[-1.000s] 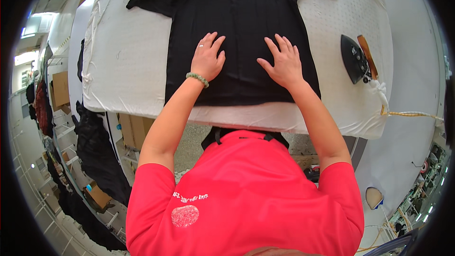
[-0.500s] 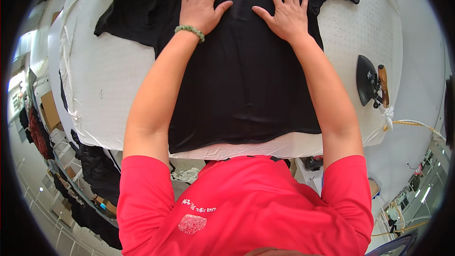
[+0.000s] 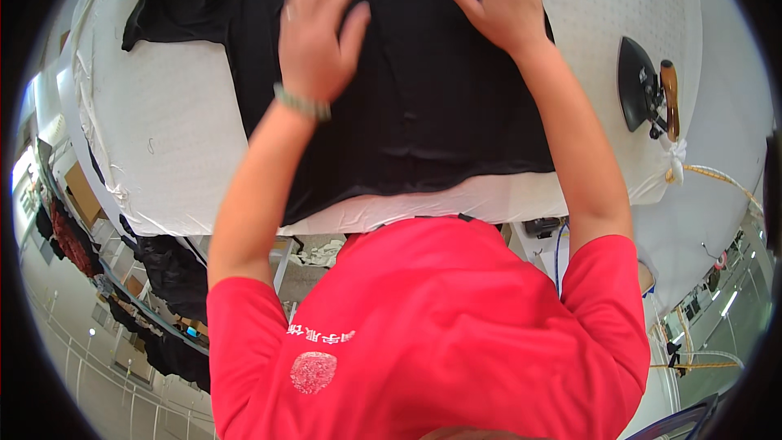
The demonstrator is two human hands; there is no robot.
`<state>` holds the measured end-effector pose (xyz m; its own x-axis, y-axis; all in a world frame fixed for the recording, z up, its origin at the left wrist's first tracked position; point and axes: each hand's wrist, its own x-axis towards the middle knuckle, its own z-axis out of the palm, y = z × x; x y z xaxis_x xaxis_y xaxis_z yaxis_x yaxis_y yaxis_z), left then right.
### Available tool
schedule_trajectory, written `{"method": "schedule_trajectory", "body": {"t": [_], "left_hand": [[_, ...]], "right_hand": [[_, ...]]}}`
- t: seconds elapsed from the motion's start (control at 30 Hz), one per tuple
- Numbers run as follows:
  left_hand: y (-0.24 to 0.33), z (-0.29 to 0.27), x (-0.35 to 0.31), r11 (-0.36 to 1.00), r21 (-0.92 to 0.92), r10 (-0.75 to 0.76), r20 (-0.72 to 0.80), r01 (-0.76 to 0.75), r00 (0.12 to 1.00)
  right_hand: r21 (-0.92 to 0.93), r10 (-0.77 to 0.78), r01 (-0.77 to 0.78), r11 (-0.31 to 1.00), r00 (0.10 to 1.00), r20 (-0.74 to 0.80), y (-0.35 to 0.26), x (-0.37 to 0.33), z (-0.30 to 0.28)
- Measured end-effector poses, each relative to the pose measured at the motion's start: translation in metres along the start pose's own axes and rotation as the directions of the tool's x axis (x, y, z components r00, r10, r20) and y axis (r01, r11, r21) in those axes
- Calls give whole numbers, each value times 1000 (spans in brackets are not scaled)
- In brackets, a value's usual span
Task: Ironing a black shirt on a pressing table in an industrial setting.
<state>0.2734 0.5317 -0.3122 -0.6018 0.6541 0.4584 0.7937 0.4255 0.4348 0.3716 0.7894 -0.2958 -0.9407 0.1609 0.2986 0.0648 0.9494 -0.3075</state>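
Observation:
A black short-sleeved garment [image 3: 407,126] lies spread over a white-covered ironing table [image 3: 175,126], one sleeve reaching out to the left and its hem toward me. Above its left part is my left hand [image 3: 318,37], blurred by motion, with the thumb apart from the fingers and nothing held; whether it touches the cloth I cannot tell. A green bead bracelet [image 3: 301,103] circles that wrist. Flat on the right part of the garment rests my right hand [image 3: 505,4], fingers and thumb spread, its fingertips cut off by the upper edge.
A dark iron with a wooden handle [image 3: 648,88] rests at the table's right side. Beside it, a yellowish hose [image 3: 721,179] runs off to the right. Dark clothes [image 3: 167,269] hang at the left, past the table edge. White cloth [image 3: 319,253] lies below the table.
My left hand has come off its flat place and shifted nearer and slightly left. The right hand stays spread on the cloth. The view has shifted, and the garment's far part is now cut off.

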Motion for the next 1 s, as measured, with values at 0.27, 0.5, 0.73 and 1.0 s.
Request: {"method": "schedule_trajectory", "body": {"t": [0.27,0.5,0.73,1.0], "left_hand": [[177,-69,-173,981,-123,-91,375,147,923],[195,-44,-176,977,127,105,402,-169,909],[205,-38,-186,914,305,137,389,-267,911],[198,-44,-190,912,314,137,374,-264,917]], "right_hand": [[106,661,-666,738,746,86,49,-230,-107],[250,624,-952,178,306,719,47,-279,-142],[151,625,-754,639,624,469,50,-306,-131],[435,511,-807,400,590,625,68,-300,-156]]}}
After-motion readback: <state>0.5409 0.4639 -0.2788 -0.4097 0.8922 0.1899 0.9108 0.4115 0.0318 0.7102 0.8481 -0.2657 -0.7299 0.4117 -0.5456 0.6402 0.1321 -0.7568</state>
